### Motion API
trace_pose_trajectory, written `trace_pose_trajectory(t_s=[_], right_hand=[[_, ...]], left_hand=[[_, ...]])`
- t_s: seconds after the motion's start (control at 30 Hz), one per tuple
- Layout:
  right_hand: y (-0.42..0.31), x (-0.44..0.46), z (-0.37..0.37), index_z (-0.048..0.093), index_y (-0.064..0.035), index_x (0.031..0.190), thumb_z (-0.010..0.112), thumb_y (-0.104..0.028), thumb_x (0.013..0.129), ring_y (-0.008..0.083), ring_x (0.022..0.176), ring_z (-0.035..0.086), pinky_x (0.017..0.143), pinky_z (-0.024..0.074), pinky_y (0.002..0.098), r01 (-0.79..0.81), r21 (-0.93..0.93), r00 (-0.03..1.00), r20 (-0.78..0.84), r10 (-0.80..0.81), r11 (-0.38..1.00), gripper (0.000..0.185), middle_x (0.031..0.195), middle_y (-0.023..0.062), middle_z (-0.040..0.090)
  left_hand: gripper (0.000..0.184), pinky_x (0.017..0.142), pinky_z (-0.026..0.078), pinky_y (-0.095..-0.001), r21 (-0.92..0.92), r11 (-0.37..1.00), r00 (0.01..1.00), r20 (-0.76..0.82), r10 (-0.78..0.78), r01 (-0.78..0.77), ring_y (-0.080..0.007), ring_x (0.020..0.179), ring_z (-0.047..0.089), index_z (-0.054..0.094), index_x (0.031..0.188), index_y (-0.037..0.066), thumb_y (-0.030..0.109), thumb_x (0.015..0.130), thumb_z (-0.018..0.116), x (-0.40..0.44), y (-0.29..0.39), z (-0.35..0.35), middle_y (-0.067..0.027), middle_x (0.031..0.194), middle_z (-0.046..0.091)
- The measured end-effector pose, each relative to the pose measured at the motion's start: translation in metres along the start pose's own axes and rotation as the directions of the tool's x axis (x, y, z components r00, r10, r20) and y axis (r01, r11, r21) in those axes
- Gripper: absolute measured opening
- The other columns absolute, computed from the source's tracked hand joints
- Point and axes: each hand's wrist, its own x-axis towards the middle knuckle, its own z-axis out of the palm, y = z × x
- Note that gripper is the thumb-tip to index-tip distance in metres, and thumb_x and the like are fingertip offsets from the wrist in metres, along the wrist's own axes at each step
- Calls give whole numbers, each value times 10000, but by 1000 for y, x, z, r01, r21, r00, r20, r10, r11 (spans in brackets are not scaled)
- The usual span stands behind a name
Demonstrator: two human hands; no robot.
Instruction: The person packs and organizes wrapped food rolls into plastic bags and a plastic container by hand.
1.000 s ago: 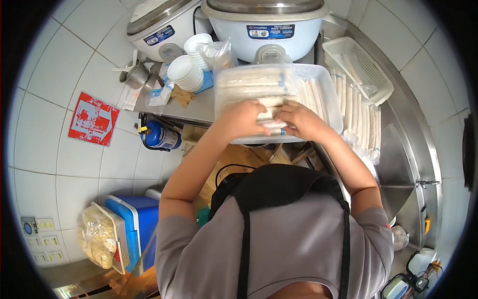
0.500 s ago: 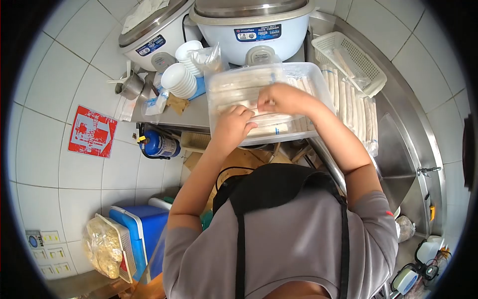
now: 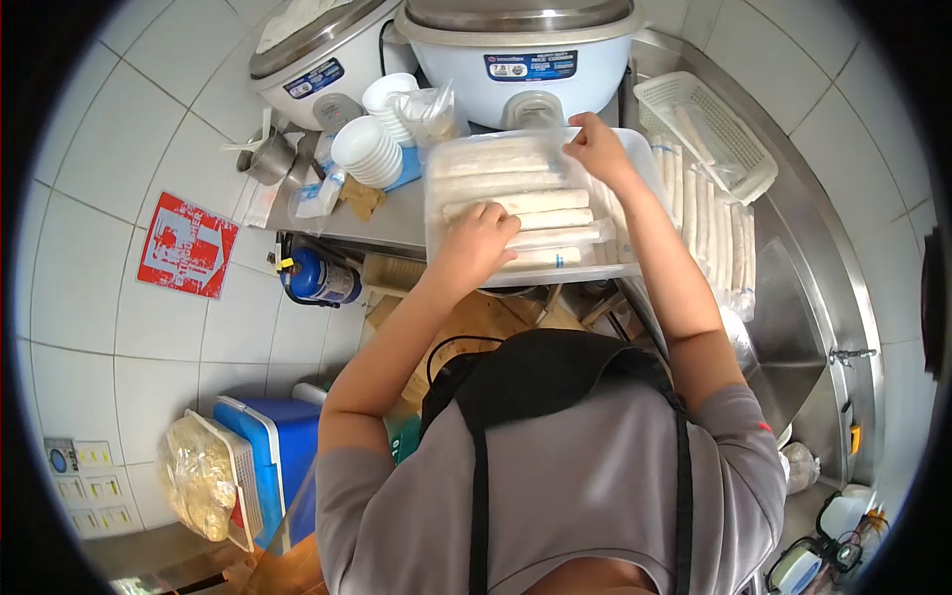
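Note:
A clear plastic tub [image 3: 434,213] holds several long pale rolls [image 3: 545,200], lying side by side, some in clear plastic. Over the left ends of the rolls in the middle of the tub, my left hand [image 3: 482,241] is closed, its fingers curled on a roll. My right hand [image 3: 601,154] is raised at the tub's far right edge, fingers pinched on what looks like thin clear plastic film [image 3: 548,142]. Its exact outline is hard to make out.
Two rice cookers [image 3: 531,94] stand behind the tub. White cups [image 3: 367,152] and a metal pot [image 3: 268,161] are at left. To the right lie more packed rolls [image 3: 709,213], a white basket [image 3: 709,139] and a steel sink [image 3: 793,297].
My right hand has moved from the middle of the tub to its far right edge, drawing plastic film off the rolls, which now show more plainly. My left hand stays on the rolls.

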Motion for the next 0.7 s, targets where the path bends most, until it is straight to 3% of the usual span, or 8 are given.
trace_pose_trajectory(t_s=[0.07, 0.17, 0.23, 0.27, 0.37, 0.5, 0.57, 0.7], right_hand=[[-9, 2, -13, 554, -17, 1060, 645, -93, 742, 291, 710, 606, 672, 476, 361, 46, 151, 999, 17, -49, 987, 339, 772, 154, 629], [-19, -22, -11, 561, -38, 1055, 578, -1, 754, 322, 912, 567, 791, 450, 390, 380, -133, 898, -186, -399, 916, 304, 977, 186, 583], [-48, -44, -8, 572, -27, 1055, 587, 15, 748, 377, 1059, 473, 901, 393, 408, 549, -308, 794, -101, -600, 777, 310, 1107, 183, 519], [-57, -51, -4, 579, -17, 1049, 589, 6, 754, 375, 1043, 479, 907, 388, 409, 609, -277, 778, 26, -628, 743, 296, 1074, 178, 529], [-65, -50, 3, 565, 20, 1056, 601, -50, 788, 353, 999, 512, 884, 410, 373, 607, -44, 725, 441, -530, 793, 279, 1050, 177, 543], [-43, -30, 16, 559, 35, 1063, 602, -11, 793, 173, 875, 517, 749, 417, 263, 467, 166, 642, 612, -462, 868, 277, 955, 83, 537], [-49, -19, 11, 564, 24, 1040, 588, 7, 789, 134, 830, 488, 725, 399, 238, 454, 68, 600, 714, -361, 888, 253, 907, 48, 525], [-31, 5, 10, 568, 10, 968, 535, -3, 801, 80, 752, 429, 691, 371, 212, 342, 111, 567, 767, -299, 933, 171, 806, -15, 496]], left_hand=[[343, 854, 434, -390, -27, 999, 999, -40, 16, -17, -296, 987, 510, 575, 940, 59, 183, 660, 729, -1, -6, 0, -112, 1001, 546], [330, 856, 433, -412, -5, 997, 976, -203, 79, -81, -287, 976, 526, 595, 904, 69, 229, 645, 725, -6, -19, 25, -108, 940, 558], [315, 851, 440, -409, 119, 992, 999, -38, -38, 42, -295, 969, 526, 619, 892, 77, 256, 651, 715, -1, -17, 31, -115, 963, 569], [291, 846, 443, -408, 111, 994, 987, -158, 5, 12, -293, 956, 530, 625, 869, 80, 248, 650, 719, -2, -22, 43, -114, 923, 573], [311, 812, 448, -409, 24, 999, 984, -173, 42, -38, -301, 939, 544, 646, 847, 63, 265, 629, 734, 1, -19, 32, -131, 900, 593], [252, 761, 470, -423, 72, 989, 987, -104, -120, 128, -322, 872, 584, 664, 775, 23, 213, 618, 716, 5, -9, 33, -134, 841, 612], [185, 742, 474, -418, 64, 976, 972, -124, -200, 209, -312, 862, 588, 665, 730, 22, 181, 639, 684, 15, -9, 53, -125, 843, 614], [129, 709, 472, -391, 167, 969, 928, -357, -111, 180, -267, 870, 569, 658, 647, 47, 157, 688, 605, 3, 3, 56, -96, 861, 596]])
